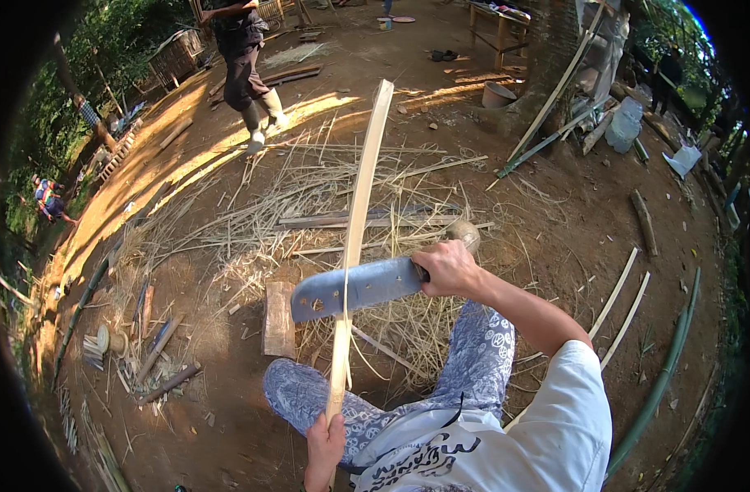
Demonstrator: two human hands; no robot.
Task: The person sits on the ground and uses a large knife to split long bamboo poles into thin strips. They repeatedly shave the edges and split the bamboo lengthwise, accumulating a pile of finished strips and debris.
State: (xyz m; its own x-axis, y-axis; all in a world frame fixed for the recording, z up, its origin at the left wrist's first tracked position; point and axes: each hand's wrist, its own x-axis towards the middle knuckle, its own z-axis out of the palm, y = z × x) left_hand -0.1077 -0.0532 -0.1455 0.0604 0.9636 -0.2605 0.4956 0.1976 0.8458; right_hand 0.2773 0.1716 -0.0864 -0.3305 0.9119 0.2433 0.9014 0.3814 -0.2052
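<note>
Left hand (324, 447) closed around the lower end of a long bamboo strip (360, 215) held upright over the lap, right hand (446, 268) clenched on a broad machete (357, 287) laid across it, wooden block (278, 319) just beside

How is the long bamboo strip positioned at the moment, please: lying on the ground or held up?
Held up: the bamboo strip rises from the left hand, off the ground, crossing the knife blade.
</note>
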